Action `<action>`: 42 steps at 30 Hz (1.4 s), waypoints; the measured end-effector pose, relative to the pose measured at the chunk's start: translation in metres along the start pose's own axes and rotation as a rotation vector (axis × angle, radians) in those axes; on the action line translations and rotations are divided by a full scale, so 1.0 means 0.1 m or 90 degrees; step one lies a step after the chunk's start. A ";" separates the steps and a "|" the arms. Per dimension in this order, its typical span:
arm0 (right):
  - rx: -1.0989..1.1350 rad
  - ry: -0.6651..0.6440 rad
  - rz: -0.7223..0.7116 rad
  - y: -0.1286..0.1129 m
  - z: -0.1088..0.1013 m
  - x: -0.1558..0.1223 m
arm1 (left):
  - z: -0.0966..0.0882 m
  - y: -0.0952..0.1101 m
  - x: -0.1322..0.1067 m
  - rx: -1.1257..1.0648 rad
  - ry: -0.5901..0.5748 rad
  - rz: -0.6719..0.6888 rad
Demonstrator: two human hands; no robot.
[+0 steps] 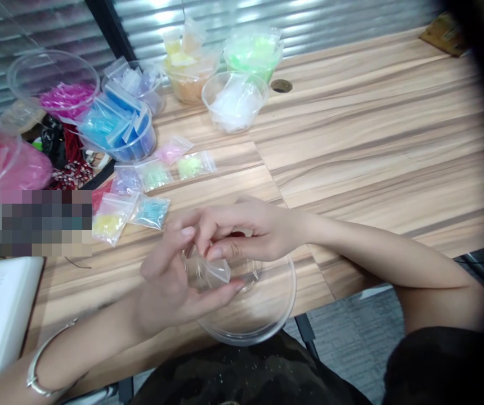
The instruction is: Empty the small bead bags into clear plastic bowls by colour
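My right hand [246, 230] has its thumb and index finger pinched together on the top of a small clear plastic zip bag [219, 271]. The bag hangs tilted over a round clear plastic bowl [273, 320] at the table's front edge. Beside it, my left hand [170, 275] is open, thumb stretched out under the bag and fingers raised apart; whether it touches the bag I cannot make out. Both hands partly cover the bowl. To their upper left lie several small filled zip bags, among them a blue one [151, 212] and a yellow one [111, 219].
Bowls of coloured packets stand at the back: blue [134, 140], orange [193, 84], green [254, 50] and white [236, 104]. A magenta-filled tub [67, 98] is at the far left. A white box-shaped device [3, 315] lies at the left edge of the table [372, 140].
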State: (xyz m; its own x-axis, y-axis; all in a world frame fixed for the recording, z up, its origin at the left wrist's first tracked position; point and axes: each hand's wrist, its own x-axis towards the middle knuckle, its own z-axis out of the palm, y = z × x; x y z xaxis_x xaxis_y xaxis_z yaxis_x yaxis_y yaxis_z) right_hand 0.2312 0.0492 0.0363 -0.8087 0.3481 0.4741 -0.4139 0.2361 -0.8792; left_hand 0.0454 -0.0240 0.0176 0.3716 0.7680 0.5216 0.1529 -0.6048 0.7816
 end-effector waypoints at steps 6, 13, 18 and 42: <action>-0.054 0.025 0.020 -0.02 -0.01 -0.05 | 0.02 0.02 0.05 0.147 -0.015 0.104; 0.010 -0.003 0.011 -0.06 -0.02 -0.03 | -0.02 0.05 0.08 0.249 -0.029 0.162; -0.028 -0.014 0.024 -0.07 -0.03 -0.03 | -0.01 0.04 0.08 0.258 -0.029 0.160; -0.451 -0.028 0.090 -0.24 -0.03 -0.06 | 0.00 -0.13 0.04 0.121 0.029 0.110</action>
State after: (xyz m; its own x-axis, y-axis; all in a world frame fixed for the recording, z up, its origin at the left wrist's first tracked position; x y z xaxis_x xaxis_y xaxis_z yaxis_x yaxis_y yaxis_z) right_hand 0.2470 0.0442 0.0545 -0.8567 0.3859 0.3424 0.0548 0.7280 -0.6833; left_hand 0.0449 -0.0132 0.0100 0.3662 0.6556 0.6603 0.2608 -0.7535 0.6035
